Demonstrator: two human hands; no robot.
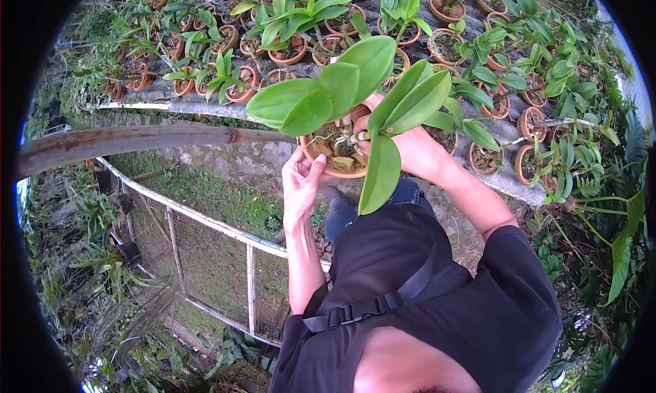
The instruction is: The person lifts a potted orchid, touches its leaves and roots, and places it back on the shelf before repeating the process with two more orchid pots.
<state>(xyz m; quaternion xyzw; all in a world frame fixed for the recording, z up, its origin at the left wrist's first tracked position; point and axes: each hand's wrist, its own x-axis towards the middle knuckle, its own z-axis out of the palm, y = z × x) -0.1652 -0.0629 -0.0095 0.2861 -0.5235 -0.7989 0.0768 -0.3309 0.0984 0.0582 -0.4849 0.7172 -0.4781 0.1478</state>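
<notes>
A clay pot (344, 170) holds an orchid plant (369, 68) with broad green leaves, pale roots and brown chunks of potting material. My left hand (301, 181) grips the pot's left rim, thumb on top and fingers below. My right hand (389, 140) is at the pot's right side, by the base of the plant. Leaves cover much of that hand, and its fingertips are hidden, so what it grips cannot be made out.
Rows of potted orchids (289, 49) stand on a grey corrugated bench (205, 106) ahead. A brown pole (137, 139) runs in from the left towards the pot. Below it is a white-framed mesh fence (212, 227). Large leaves (622, 256) grow at the right.
</notes>
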